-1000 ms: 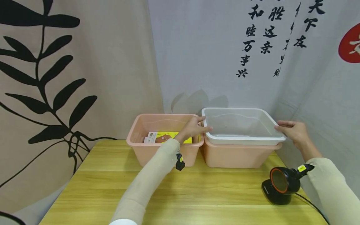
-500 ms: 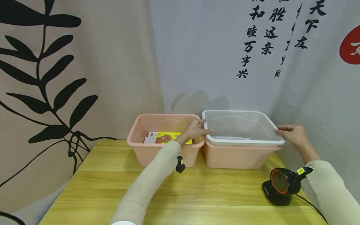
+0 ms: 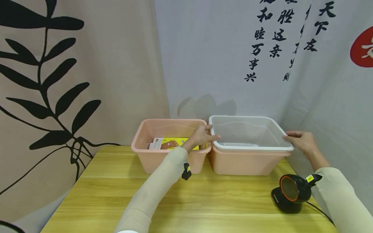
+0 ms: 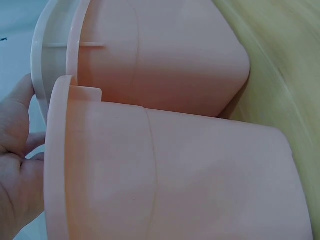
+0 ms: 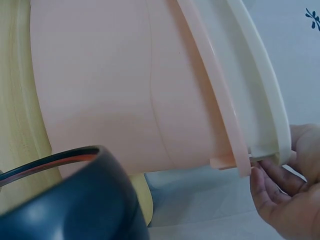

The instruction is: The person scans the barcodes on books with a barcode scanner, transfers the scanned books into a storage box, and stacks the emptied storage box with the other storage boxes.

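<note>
A white plastic bin point(image 3: 247, 148) sits nested in the right pink bin point(image 3: 242, 163), its rim standing a little above the pink rim. At its left end my left hand point(image 3: 201, 136) holds the white rim, reaching over the edge of the left pink bin point(image 3: 172, 160). On the opposite end, my right hand point(image 3: 304, 142) pinches the white rim at the corner. In the right wrist view, fingers point(image 5: 285, 177) curl under the white rim beside the pink one. A yellow and white box point(image 3: 172, 142) lies inside the left pink bin, partly hidden by my left arm.
Both pink bins stand side by side on a wooden table point(image 3: 218, 204), close to the curtain behind. A black round device with an orange ring point(image 3: 292, 191) stands at the front right, near my right sleeve, with a cable running to the table's edge.
The white bin has sunk slightly lower into the right pink bin. Both hands have kept hold of its rim, and the right hand has come down with it.
</note>
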`<act>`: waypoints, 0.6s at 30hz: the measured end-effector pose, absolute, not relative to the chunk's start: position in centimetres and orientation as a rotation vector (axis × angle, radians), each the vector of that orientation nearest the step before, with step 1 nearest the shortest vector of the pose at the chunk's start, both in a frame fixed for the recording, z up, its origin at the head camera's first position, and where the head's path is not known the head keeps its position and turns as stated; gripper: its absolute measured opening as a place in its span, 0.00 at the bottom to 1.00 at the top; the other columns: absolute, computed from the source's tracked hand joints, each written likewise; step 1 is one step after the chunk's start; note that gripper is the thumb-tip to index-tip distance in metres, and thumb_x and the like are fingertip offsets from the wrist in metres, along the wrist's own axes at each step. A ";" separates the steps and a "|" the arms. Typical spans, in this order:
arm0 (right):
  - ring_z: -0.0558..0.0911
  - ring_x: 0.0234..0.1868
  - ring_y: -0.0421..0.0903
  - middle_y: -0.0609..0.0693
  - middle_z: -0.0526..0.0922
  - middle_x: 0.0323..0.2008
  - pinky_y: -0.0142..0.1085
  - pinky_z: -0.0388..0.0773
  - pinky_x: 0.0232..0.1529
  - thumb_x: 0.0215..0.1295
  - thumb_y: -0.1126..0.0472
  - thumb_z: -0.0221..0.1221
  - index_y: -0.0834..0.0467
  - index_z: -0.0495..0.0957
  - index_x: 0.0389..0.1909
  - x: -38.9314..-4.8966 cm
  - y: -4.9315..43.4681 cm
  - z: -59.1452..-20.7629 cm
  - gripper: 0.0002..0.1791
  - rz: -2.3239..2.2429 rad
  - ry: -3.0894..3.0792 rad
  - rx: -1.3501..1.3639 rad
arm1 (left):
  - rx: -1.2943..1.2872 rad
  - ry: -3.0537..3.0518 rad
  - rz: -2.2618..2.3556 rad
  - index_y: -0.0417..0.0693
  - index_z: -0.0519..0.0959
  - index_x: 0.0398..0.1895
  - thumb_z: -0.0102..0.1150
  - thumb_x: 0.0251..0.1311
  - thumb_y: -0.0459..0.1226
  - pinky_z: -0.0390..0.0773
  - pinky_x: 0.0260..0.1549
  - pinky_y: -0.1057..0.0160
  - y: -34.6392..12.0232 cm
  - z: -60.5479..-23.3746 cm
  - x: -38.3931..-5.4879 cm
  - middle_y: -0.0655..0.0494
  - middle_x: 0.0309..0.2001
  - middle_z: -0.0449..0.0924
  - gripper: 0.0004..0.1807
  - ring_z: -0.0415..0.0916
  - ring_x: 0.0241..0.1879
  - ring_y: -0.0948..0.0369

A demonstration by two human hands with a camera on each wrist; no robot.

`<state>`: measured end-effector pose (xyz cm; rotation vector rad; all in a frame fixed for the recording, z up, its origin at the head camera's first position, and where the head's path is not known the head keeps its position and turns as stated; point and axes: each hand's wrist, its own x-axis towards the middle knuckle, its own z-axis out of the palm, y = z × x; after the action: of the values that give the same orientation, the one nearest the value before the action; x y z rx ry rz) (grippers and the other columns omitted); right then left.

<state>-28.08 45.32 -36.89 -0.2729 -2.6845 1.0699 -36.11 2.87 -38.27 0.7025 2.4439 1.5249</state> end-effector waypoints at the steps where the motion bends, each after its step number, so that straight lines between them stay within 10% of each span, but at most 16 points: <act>1: 0.78 0.46 0.45 0.71 0.79 0.59 0.28 0.76 0.35 0.69 0.44 0.63 0.71 0.78 0.60 -28.1 45.3 -36.9 0.35 1.069 -2.687 -0.273 | 0.697 2.441 1.526 0.37 0.59 0.78 0.73 0.60 0.46 0.55 0.12 0.68 2.9 -38.3 -36.1 0.62 0.14 0.55 0.48 0.48 0.10 0.65; 8: 0.75 0.35 0.28 0.58 0.84 0.50 0.26 0.77 0.33 0.70 0.45 0.63 0.72 0.78 0.60 -28.0 45.4 -36.6 0.34 1.085 -2.674 -0.259 | 0.701 2.449 1.519 0.37 0.59 0.78 0.73 0.61 0.46 0.56 0.14 0.69 2.9 -38.1 -35.8 0.58 0.18 0.60 0.48 0.50 0.12 0.65; 13: 0.78 0.31 0.25 0.42 0.82 0.42 0.23 0.79 0.32 0.72 0.46 0.61 0.73 0.76 0.61 -27.3 45.0 -35.4 0.34 1.153 -2.639 -0.226 | 0.770 2.471 1.538 0.34 0.63 0.75 0.70 0.64 0.47 0.72 0.30 0.73 2.4 -38.1 -35.4 0.45 0.56 0.80 0.44 0.70 0.27 0.64; 18: 0.81 0.31 0.27 0.64 0.80 0.57 0.35 0.83 0.40 0.73 0.41 0.57 0.71 0.74 0.65 -26.0 44.2 -33.9 0.37 1.113 -2.662 -0.224 | 0.859 2.511 1.532 0.34 0.68 0.72 0.65 0.67 0.50 0.79 0.33 0.69 1.4 -37.9 -35.0 0.41 0.69 0.73 0.38 0.80 0.39 0.51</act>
<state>-26.02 44.20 -33.86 -0.2242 -2.6616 1.1132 -34.97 1.40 -37.86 0.8586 2.5114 1.5319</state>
